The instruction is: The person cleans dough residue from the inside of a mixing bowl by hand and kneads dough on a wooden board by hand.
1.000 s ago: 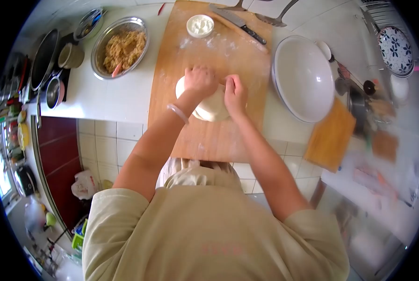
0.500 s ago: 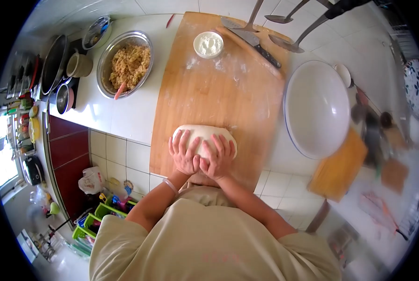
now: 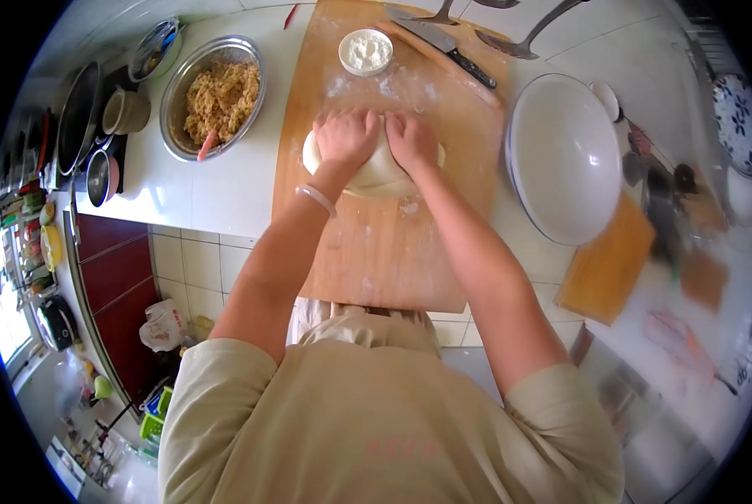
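Observation:
A pale, smooth lump of dough (image 3: 380, 179) lies on the wooden board (image 3: 368, 260), around its middle. My left hand (image 3: 347, 136) grips its far left portion, fingers curled over the back edge; a light bangle circles that wrist. Beside it, my right hand (image 3: 410, 139) is closed on the far right portion, with its fingertips mostly hidden. Between the two hands the dough bulges toward me. Beyond it stands a small white bowl holding flour (image 3: 368, 51). Loose flour dusts the board.
To the left stands a metal bowl (image 3: 168, 119) of minced filling (image 3: 223, 102). A knife (image 3: 433, 36) and a rolling pin (image 3: 465, 70) lie at the board's far right. A large white bowl (image 3: 564, 168) and a smaller wooden board (image 3: 609, 270) are on the right.
Both hands have moved away from my body with the dough, from the near edge to mid-board. My arms are now stretched out, and the fingers have curled over the dough's far side.

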Action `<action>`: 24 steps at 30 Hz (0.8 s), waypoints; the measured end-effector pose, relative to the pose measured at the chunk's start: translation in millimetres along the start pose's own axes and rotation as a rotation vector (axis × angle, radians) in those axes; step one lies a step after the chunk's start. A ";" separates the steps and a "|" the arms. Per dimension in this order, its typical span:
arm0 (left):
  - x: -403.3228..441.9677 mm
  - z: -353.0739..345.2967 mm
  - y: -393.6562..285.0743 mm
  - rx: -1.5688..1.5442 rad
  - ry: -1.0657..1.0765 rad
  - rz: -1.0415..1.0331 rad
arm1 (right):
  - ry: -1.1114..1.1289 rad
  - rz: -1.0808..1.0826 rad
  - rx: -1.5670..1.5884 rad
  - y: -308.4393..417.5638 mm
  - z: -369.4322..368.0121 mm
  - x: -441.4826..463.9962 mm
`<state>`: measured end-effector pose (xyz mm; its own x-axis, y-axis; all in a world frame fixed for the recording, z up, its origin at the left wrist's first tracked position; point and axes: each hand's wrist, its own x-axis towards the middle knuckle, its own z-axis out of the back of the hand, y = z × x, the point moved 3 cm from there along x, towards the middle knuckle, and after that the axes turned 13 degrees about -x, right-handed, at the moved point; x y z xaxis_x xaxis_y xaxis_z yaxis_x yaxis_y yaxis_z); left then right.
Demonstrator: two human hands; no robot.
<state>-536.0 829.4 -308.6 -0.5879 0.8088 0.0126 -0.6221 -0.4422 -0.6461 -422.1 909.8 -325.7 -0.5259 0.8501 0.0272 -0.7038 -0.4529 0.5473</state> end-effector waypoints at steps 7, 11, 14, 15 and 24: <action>-85.0 51.8 -22.6 0.236 0.483 -0.025 | -0.119 0.220 -0.039 48.4 33.1 -129.0; -203.6 55.6 7.2 -0.019 0.004 -0.205 | -0.053 0.386 -0.111 50.8 35.3 -210.1; -259.6 33.6 34.9 -0.044 -0.108 -0.341 | -0.023 0.460 -0.142 33.4 27.4 -253.7; -256.6 28.0 38.5 -0.053 -0.135 -0.377 | -0.034 0.489 -0.155 29.9 21.1 -252.5; -112.5 30.0 2.1 -0.048 -0.114 -0.290 | -0.068 0.302 -0.010 19.3 6.2 -120.4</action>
<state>-486.7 725.8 -288.4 -0.4452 0.8488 0.2853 -0.7489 -0.1783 -0.6382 -369.4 800.4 -313.3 -0.6789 0.6928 0.2431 -0.5258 -0.6899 0.4975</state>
